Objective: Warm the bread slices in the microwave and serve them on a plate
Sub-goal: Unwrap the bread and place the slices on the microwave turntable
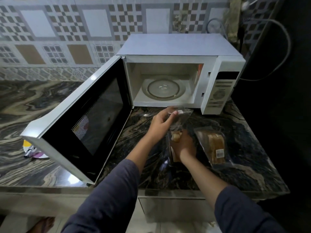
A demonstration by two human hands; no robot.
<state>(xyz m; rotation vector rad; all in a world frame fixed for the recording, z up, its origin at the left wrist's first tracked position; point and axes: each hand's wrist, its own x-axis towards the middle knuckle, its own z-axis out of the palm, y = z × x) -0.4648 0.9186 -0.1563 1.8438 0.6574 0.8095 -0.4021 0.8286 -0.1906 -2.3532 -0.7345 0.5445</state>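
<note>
bread slice (176,137) under right grip (184,145), clasped | left grip (162,122) pinching clear bag (180,115) mouth

Dark marbled stone counter (244,167), swirled in grey and tan, running along a tiled wall. Resting on it: a white microwave (176,47) at the back with door swung open, a clear bag of bread slices (214,147) near the right, a colourful plate (36,153) at left, partly hidden behind the door.
</note>
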